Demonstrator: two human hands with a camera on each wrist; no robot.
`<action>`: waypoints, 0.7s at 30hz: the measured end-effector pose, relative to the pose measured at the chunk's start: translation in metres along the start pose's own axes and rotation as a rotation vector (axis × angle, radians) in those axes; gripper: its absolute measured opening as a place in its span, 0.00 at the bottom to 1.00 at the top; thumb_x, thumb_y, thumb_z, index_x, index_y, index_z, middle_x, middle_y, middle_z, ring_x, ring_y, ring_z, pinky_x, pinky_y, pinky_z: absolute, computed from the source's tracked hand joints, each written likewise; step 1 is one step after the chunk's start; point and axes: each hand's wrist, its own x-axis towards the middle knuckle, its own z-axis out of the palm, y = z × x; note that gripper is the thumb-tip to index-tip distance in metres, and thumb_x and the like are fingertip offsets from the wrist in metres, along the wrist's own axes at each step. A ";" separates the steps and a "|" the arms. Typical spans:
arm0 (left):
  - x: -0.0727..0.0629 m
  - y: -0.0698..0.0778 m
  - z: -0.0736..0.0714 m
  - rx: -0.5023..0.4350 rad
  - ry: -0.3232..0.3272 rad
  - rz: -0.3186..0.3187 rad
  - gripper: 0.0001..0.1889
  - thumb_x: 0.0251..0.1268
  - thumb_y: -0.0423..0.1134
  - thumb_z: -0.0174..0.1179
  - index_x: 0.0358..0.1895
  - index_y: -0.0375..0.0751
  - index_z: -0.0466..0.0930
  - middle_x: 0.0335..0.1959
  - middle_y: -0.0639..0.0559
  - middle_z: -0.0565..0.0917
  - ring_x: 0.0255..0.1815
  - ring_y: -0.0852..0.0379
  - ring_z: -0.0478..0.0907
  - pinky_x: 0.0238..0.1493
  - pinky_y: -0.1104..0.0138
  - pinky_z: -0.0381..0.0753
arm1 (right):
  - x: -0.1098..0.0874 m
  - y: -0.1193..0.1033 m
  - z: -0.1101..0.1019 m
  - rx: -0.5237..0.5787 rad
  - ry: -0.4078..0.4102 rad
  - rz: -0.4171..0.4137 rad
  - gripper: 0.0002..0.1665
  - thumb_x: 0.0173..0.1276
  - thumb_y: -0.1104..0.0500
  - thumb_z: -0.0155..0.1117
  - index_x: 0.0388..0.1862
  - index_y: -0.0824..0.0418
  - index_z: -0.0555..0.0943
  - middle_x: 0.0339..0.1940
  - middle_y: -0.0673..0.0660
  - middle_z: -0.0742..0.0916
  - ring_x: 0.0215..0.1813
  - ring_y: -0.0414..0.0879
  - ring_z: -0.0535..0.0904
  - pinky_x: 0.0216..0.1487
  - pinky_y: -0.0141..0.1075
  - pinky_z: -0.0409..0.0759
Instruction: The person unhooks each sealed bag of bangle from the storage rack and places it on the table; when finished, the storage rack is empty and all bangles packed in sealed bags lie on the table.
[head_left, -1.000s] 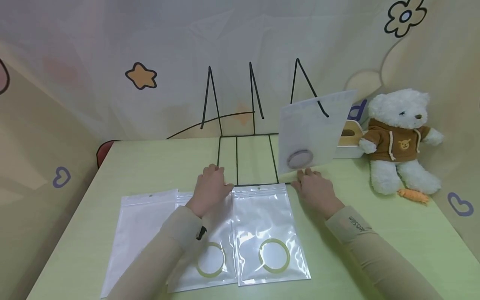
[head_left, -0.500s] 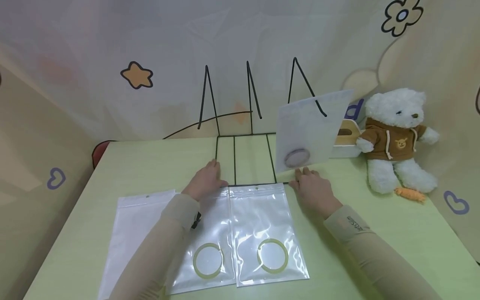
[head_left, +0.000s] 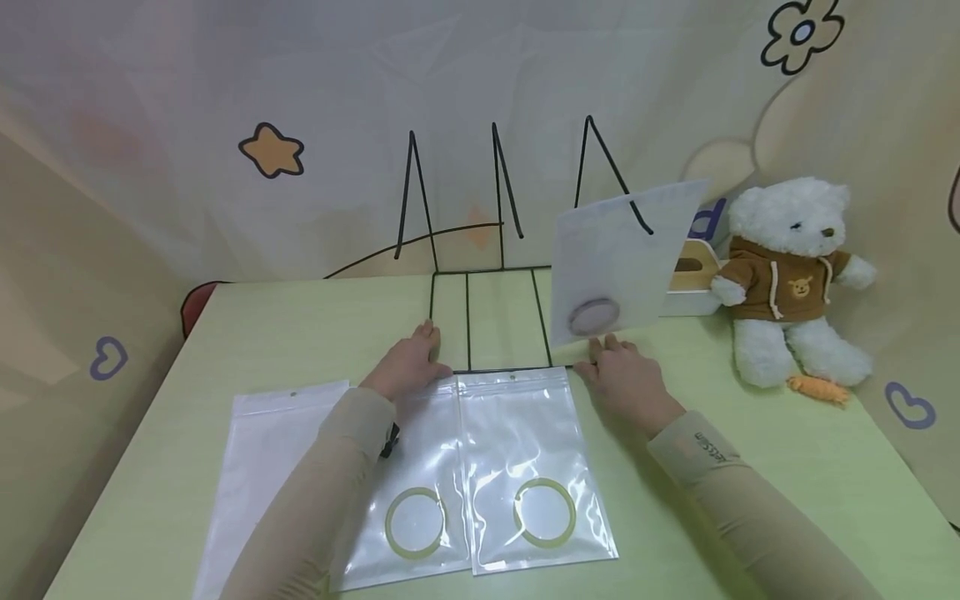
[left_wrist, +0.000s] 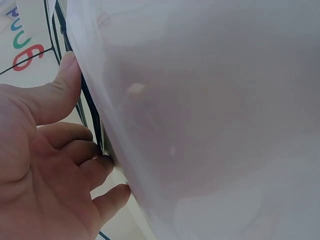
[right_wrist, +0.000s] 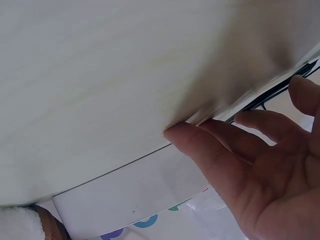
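A black wire display rack (head_left: 468,325) with three upright hooks stands toward the back of the table. My left hand (head_left: 405,362) grips its front left corner, thumb and fingertips on the thin wire (left_wrist: 91,107). At the front right corner my right hand (head_left: 626,379) has its bent fingers and thumb on the wire. From the right hook hangs a white zip bag (head_left: 615,250) with a round, ring-like shape showing through, just behind the right fingertips. Two shiny zip bags, the middle one (head_left: 412,467) and right one (head_left: 540,442), lie before the rack, each showing a yellowish ring.
A third, whiter zip bag (head_left: 262,467) lies at the left, partly under my left forearm. A white plush bear (head_left: 795,275) in a brown hoodie sits at the back right, beside a small box (head_left: 690,287). An orange toy (head_left: 819,389) lies by its foot.
My left hand has shifted slightly left and lies flatter at the rack's corner. The right hand keeps its place. The whole view has drifted a little left.
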 end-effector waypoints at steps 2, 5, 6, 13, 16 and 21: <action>0.001 0.000 -0.001 -0.005 0.000 -0.008 0.42 0.68 0.47 0.60 0.75 0.30 0.49 0.78 0.37 0.42 0.78 0.43 0.41 0.74 0.53 0.47 | 0.000 -0.001 -0.001 -0.002 -0.003 0.004 0.35 0.78 0.45 0.46 0.69 0.72 0.66 0.64 0.75 0.72 0.60 0.72 0.71 0.41 0.64 0.78; 0.002 -0.001 0.000 -0.002 -0.008 -0.011 0.42 0.68 0.47 0.60 0.75 0.30 0.48 0.78 0.37 0.41 0.78 0.42 0.41 0.74 0.53 0.46 | -0.001 -0.001 0.000 -0.003 -0.026 0.017 0.37 0.77 0.44 0.47 0.71 0.71 0.64 0.67 0.75 0.69 0.63 0.71 0.68 0.43 0.65 0.77; 0.003 -0.002 0.000 -0.001 -0.010 -0.009 0.42 0.68 0.47 0.60 0.75 0.30 0.48 0.78 0.37 0.41 0.78 0.42 0.40 0.74 0.53 0.46 | -0.002 -0.001 0.000 -0.001 -0.034 0.022 0.37 0.77 0.44 0.47 0.71 0.71 0.63 0.68 0.74 0.69 0.64 0.71 0.68 0.44 0.65 0.77; 0.006 -0.003 0.002 0.008 -0.003 0.003 0.42 0.68 0.47 0.61 0.75 0.30 0.49 0.77 0.37 0.42 0.77 0.42 0.41 0.74 0.53 0.47 | -0.004 0.005 0.002 0.038 -0.066 0.034 0.39 0.77 0.42 0.45 0.73 0.69 0.61 0.70 0.73 0.67 0.67 0.70 0.64 0.49 0.66 0.74; 0.006 -0.003 0.002 0.008 0.005 0.001 0.42 0.67 0.46 0.61 0.75 0.30 0.50 0.77 0.37 0.43 0.77 0.42 0.42 0.74 0.53 0.48 | -0.006 0.009 -0.001 0.083 -0.083 0.026 0.40 0.77 0.42 0.45 0.73 0.71 0.61 0.69 0.74 0.67 0.68 0.70 0.64 0.55 0.65 0.71; 0.003 -0.003 0.002 -0.008 0.022 -0.004 0.41 0.67 0.46 0.61 0.75 0.30 0.52 0.77 0.37 0.44 0.77 0.41 0.44 0.73 0.52 0.49 | -0.018 0.013 -0.014 0.173 -0.145 -0.011 0.40 0.77 0.44 0.47 0.72 0.74 0.59 0.70 0.75 0.67 0.68 0.70 0.64 0.62 0.63 0.66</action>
